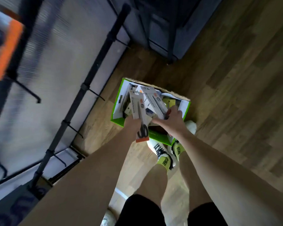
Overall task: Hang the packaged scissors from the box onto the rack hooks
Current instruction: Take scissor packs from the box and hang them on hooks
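Blurred rack (82, 88) — box (119, 101) contents indistinct, hands-covered.

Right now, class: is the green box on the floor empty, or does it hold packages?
It holds packages. The green box is open on top, with white packs and loose items crowding its inside.

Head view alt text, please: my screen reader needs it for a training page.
A person bends over a green box on a wood floor, left hand and right hand each holding a packaged pair of scissors. A black rack with bare hooks stands to the left.
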Motion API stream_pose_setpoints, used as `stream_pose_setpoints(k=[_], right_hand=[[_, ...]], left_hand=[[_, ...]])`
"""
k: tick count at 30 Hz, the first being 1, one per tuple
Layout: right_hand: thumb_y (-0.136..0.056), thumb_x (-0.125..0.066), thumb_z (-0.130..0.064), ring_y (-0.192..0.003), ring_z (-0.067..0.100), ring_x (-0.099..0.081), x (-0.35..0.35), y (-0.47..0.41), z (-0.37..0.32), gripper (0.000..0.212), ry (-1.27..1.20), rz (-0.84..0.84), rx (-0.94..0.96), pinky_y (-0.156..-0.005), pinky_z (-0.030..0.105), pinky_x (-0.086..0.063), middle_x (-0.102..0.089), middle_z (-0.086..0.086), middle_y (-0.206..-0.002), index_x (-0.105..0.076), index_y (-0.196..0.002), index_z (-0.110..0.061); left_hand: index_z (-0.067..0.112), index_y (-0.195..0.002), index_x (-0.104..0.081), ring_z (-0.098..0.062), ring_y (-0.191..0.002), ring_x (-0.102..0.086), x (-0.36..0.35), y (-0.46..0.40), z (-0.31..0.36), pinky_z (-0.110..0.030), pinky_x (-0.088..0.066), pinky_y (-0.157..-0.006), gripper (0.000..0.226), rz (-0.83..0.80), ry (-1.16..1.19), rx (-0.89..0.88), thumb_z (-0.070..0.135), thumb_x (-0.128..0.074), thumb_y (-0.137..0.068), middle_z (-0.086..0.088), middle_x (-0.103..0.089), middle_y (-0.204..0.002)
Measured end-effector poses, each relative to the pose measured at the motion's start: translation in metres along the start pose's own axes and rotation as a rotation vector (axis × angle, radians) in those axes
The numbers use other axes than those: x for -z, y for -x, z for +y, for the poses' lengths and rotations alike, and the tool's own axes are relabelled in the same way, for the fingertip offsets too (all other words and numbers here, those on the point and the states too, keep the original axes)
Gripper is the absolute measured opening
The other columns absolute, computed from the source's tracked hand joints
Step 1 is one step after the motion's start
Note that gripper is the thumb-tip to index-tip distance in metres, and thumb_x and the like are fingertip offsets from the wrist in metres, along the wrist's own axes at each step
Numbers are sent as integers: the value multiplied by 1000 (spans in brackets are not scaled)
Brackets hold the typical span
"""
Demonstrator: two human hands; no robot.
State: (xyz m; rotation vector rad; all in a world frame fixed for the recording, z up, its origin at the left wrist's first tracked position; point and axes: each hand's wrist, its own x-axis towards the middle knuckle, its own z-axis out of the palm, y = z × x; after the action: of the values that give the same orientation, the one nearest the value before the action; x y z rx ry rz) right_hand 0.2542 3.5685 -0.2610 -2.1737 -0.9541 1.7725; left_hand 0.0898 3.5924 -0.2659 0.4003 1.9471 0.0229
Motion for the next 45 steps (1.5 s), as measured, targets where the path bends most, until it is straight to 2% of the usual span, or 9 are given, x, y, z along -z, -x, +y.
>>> stream_pose_setpoints(k=[5, 9, 12, 16, 21, 23, 31, 37, 45], right_hand=[[-63, -81, -63, -72, 19, -55, 37, 80, -61, 65, -111, 13, 113, -57, 29, -43, -55, 0, -72, -42, -89, -16], [-82, -71, -53, -74, 18, -61, 65, 141, -110, 52, -129, 30, 129, -63, 32, -48, -59, 5, -84, -41, -98, -13], [-81, -73, -50, -67, 14, -55, 79, 183, -143, 52, -113, 109, 144, -59, 31, -49, -54, 1, -81, -40, -100, -14], [-68, -79, -58, -84, 17, -67, 100, 227, -176, 57, -94, 120, 252, -60, 25, -50, -69, -1, -92, -60, -104, -17], [-81, -79, -28, -83, 12, -67, 128, 264, -202, 30, -60, 36, 379, -68, 25, -48, -73, 0, -92, -70, -104, -11], [-82, -78, -18, -84, 13, -69, 138, 273, -210, 32, -69, -25, 383, -67, 23, -52, -74, 3, -95, -69, -110, -9], [-84, -72, -5, -94, 21, -70, 172, 286, -241, 28, 11, -231, 451, -90, 40, -55, -73, 6, -102, -67, -111, -13], [-87, -73, -35, -92, 13, -66, 184, 287, -257, 26, 164, -330, 504, -77, 27, -51, -70, 0, -104, -66, -106, -20], [-84, -74, -23, -92, 16, -68, 186, 294, -271, 22, 345, -437, 599, -77, 29, -52, -72, 1, -98, -67, -105, -18]], left_hand=[[9, -96, -64, -29, -77, -63, 48, 97, 35, -43, -56, -69, 15, -2, 15, -202, 14, -53, -89, -12, -66, -87], [19, -101, -58, -23, -76, -65, 89, 173, 57, -36, -57, -74, 56, 94, 52, -275, 71, -43, -86, -3, -65, -84], [18, -107, -57, -13, -70, -58, 116, 233, 65, -24, -44, -57, 39, 109, 77, -380, 52, -44, -94, -2, -63, -88], [11, -114, -58, -30, -99, -61, 145, 290, 69, -35, -50, -82, 36, 31, 118, -441, 31, -57, -84, -8, -64, -106], [16, -118, -60, -26, -101, -60, 172, 342, 76, -30, -51, -76, 42, -21, 90, -522, 7, -64, -78, -4, -65, -106], [12, -118, -62, -28, -103, -62, 180, 353, 77, -39, -52, -90, 48, -3, 100, -583, 16, -66, -71, -7, -67, -109], [22, -108, -59, -30, -97, -66, 192, 408, 70, -38, -58, -76, 32, 40, 235, -555, 5, -66, -81, -6, -66, -101], [13, -116, -64, -23, -96, -66, 179, 436, 62, -38, -54, -90, 33, 163, 461, -512, 16, -72, -84, -3, -69, -105], [12, -105, -70, -20, -87, -64, 168, 464, 50, -34, -53, -85, 26, 433, 531, -476, 22, -77, -82, -3, -70, -96]])
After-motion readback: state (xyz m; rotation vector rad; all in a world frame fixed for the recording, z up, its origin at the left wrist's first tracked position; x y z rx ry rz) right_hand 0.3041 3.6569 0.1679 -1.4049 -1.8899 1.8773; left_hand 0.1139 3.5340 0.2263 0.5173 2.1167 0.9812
